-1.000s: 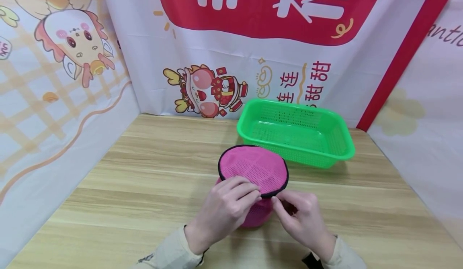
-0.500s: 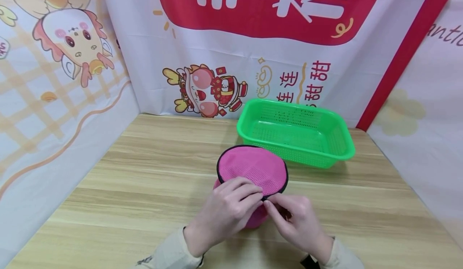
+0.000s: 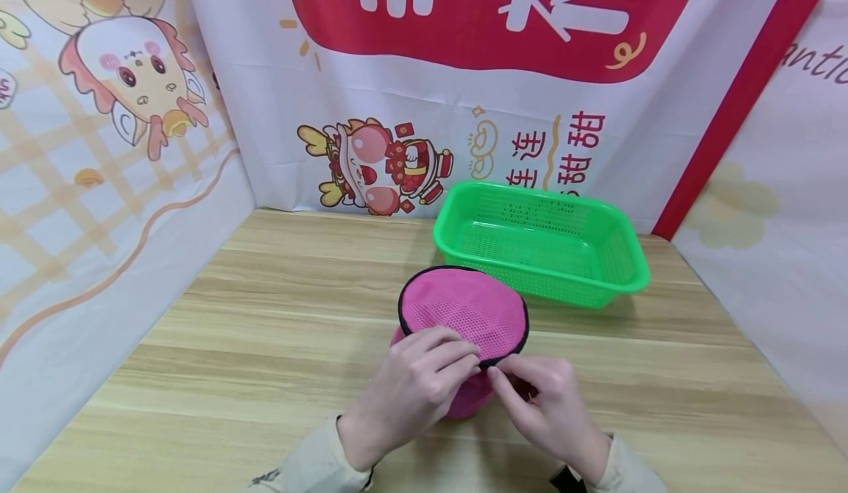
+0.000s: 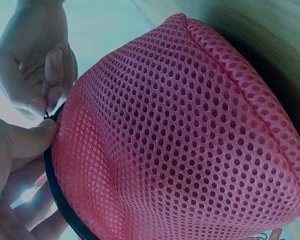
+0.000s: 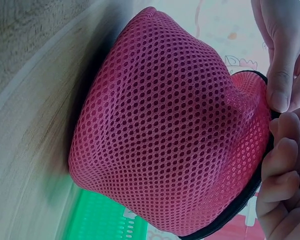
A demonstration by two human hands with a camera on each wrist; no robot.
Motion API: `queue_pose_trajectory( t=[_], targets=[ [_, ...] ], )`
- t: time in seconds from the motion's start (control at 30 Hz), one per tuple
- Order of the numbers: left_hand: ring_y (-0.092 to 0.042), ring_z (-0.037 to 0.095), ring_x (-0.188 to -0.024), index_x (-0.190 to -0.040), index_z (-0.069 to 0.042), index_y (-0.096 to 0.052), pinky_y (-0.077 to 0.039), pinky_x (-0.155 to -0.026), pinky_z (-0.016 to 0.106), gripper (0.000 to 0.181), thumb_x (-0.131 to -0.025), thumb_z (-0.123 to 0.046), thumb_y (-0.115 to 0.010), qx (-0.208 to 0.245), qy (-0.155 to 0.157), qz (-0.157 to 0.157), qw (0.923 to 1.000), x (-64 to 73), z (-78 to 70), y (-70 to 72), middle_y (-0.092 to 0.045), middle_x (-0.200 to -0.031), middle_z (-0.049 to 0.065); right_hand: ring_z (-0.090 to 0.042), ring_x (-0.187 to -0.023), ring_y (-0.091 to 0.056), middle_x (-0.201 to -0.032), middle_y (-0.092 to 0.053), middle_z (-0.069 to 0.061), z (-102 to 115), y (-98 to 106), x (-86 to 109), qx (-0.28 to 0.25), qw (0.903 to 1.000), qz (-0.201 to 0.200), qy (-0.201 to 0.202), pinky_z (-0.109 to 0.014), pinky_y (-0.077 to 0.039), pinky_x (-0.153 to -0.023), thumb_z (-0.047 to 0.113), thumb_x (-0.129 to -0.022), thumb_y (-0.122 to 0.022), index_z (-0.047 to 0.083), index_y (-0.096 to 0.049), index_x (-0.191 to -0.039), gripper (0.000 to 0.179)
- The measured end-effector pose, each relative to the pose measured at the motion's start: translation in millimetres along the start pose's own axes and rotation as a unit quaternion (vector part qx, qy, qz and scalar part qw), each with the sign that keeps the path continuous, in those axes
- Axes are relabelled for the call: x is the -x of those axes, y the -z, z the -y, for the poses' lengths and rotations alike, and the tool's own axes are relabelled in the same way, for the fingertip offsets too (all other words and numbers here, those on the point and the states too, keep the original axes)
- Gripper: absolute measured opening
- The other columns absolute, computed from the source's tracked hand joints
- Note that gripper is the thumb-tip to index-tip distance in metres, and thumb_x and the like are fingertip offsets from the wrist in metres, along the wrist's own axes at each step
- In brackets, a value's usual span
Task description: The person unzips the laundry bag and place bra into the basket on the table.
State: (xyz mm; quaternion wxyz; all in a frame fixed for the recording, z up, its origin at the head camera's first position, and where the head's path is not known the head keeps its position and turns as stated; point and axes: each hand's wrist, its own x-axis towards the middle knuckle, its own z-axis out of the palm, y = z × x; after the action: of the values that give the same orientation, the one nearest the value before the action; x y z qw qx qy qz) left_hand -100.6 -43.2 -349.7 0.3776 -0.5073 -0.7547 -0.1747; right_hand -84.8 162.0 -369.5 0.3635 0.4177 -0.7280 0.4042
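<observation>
A pink mesh laundry bag (image 3: pixel 464 309), round on top with a black zipper (image 4: pixel 65 207) along its rim, stands on the table. My left hand (image 3: pixel 414 386) pinches the rim at the near side, thumb below and fingers over the top. Just to the right, my right hand (image 3: pixel 553 401) pinches the zipper's pull between thumb and forefinger. In the left wrist view a bit of the dark pull shows at the right hand's fingertips (image 4: pixel 37 107). The two hands nearly meet in the right wrist view, beside the bag's mesh side (image 5: pixel 170 120). What the bag contains is hidden.
Behind the bag, towards the right, a green plastic basket (image 3: pixel 533 246) with perforated walls stands on the wood-grain table (image 3: pixel 265 324). Printed cloth (image 3: pixel 252 96) hangs along the back and both sides of the table.
Since a second ago my right hand has shifted slightly left along the rim, closer to my left hand. The bag has barely moved and the basket is where it was.
</observation>
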Motion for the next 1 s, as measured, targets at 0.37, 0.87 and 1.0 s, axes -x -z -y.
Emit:
queue_pose_trajectory(
  t=[0.37,0.87,1.0],
  targets=[
    [-0.061,0.016,-0.095,-0.095,-0.008,-0.077,-0.05,-0.088,0.025,0.016,-0.087,-0.002,-0.065,0.001,0.004,-0.004,1.0,0.4,0.8,0.4,-0.071,-0.1,0.001,0.001,-0.052,-0.045,-0.064,-0.055,0.008,0.6,1.3,-2.3,0.012,0.9998,-0.012,-0.004,-0.009,-0.038,-0.046,0.002,-0.088,-0.063,0.006,-0.068,-0.076,0.013],
    [-0.062,0.017,-0.093,-0.095,-0.007,-0.077,-0.052,-0.086,0.027,0.017,-0.086,-0.001,-0.066,-0.011,-0.005,-0.023,0.9997,0.4,2.7,0.5,-0.071,-0.1,0.001,0.003,-0.05,-0.041,-0.061,-0.053,0.01,-3.4,5.7,4.1,0.01,0.9989,-0.005,-0.045,-0.008,-0.034,-0.043,-0.01,-0.075,-0.067,0.007,-0.071,-0.08,0.017],
    [-0.062,0.017,-0.093,-0.096,-0.007,-0.077,-0.052,-0.086,0.026,0.014,-0.088,-0.004,-0.066,-0.003,0.005,-0.022,0.9997,0.8,2.7,0.5,-0.071,-0.099,0.001,0.003,-0.05,-0.041,-0.061,-0.053,0.01,-4.4,5.9,4.2,0.008,0.9987,-0.002,-0.05,-0.008,-0.033,-0.043,-0.01,-0.076,-0.067,0.008,-0.07,-0.081,0.018]
  ],
)
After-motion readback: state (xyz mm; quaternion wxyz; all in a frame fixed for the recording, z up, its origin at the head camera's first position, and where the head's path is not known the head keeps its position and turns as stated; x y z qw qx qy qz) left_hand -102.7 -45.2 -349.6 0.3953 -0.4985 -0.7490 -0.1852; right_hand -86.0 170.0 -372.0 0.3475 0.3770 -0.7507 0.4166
